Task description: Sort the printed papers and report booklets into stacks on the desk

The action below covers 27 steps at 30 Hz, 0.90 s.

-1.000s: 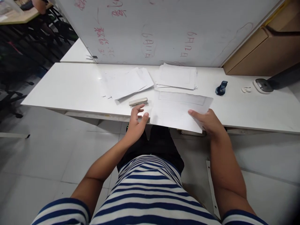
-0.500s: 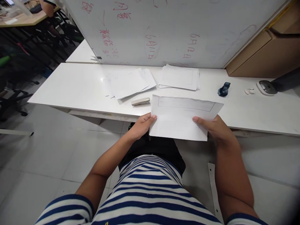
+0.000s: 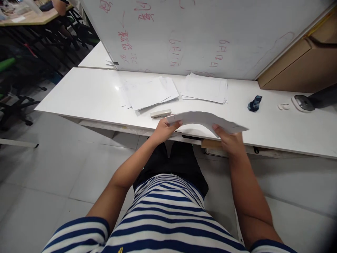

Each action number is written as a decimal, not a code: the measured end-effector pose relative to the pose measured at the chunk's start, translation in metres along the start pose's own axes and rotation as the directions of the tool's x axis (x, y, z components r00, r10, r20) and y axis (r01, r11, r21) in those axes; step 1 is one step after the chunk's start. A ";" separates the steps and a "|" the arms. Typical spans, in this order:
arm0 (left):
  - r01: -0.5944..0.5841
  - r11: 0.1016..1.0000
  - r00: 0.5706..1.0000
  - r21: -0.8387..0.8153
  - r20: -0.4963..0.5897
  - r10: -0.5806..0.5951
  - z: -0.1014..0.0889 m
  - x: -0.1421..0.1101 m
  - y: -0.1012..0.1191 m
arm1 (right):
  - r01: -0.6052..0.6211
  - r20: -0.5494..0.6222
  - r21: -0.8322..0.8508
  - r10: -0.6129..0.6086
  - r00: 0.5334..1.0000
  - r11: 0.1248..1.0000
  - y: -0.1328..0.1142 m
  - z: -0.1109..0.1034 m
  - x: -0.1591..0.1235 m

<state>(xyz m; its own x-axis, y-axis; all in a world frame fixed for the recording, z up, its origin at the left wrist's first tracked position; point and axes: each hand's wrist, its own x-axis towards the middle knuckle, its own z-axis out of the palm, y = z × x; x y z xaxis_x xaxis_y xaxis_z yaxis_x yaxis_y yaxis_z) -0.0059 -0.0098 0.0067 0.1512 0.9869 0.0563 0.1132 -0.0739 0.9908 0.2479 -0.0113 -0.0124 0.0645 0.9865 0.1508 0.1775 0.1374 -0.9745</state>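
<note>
Between my two hands is a piece of white paper (image 3: pixel 200 118), possibly more than one sheet, tilted up and bowed in an arch above the desk's front edge. My left hand (image 3: pixel 166 130) pinches its left end, thumb on the near face. At the right, my right hand (image 3: pixel 231 140) grips it with the thumb pressed on the near face; the fingers behind are hidden. A pale stapler (image 3: pixel 161 114) lies on the desk just beyond my left hand. Farther back are a fanned pile of papers (image 3: pixel 150 93) and a second stack of papers (image 3: pixel 205 88).
The long white desk (image 3: pixel 79 93) meets a whiteboard (image 3: pixel 195 38) with red writing. At the right are a dark blue tape dispenser (image 3: pixel 255 103), a small white object (image 3: pixel 283 106), a mouse-like device (image 3: pixel 302 102) and a cardboard box (image 3: pixel 292 63). A person's arm (image 3: pixel 60 7) shows far left.
My left hand, open near the stapler at first, has taken hold of the paper's left end. The paper was lifted, then tipped from nearly flat to upright and bent into an arch.
</note>
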 end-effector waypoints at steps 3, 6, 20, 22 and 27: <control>0.093 0.996 0.992 0.002 -0.083 -0.093 0.016 0.011 -0.024 | -0.046 0.012 -0.059 0.047 0.999 0.997 0.010 0.023 0.001; 0.069 0.994 0.985 0.079 -0.165 -0.056 0.023 0.005 -0.025 | -0.037 -0.088 -0.119 0.027 0.996 0.992 0.007 0.033 -0.002; 0.375 0.771 0.821 0.514 -0.571 -0.019 -0.170 0.095 0.003 | 0.160 0.018 -0.775 -0.232 0.973 0.612 0.047 0.045 0.129; 0.411 0.737 0.776 0.537 -0.630 0.026 -0.172 0.092 -0.004 | 0.140 0.065 -0.848 -0.162 0.985 0.511 0.057 0.048 0.146; 0.332 0.684 0.651 0.649 -0.683 0.332 -0.142 0.064 -0.015 | 0.149 0.084 -0.883 -0.164 0.983 0.444 0.067 0.053 0.151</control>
<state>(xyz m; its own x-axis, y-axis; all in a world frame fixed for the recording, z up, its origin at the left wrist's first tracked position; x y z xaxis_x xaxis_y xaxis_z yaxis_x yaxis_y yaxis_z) -0.1377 0.0745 0.0128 -0.5343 0.7162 0.4491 0.7652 0.1840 0.6169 0.2173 0.1515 -0.0637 -0.0480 0.9546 0.2941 0.9559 0.1293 -0.2636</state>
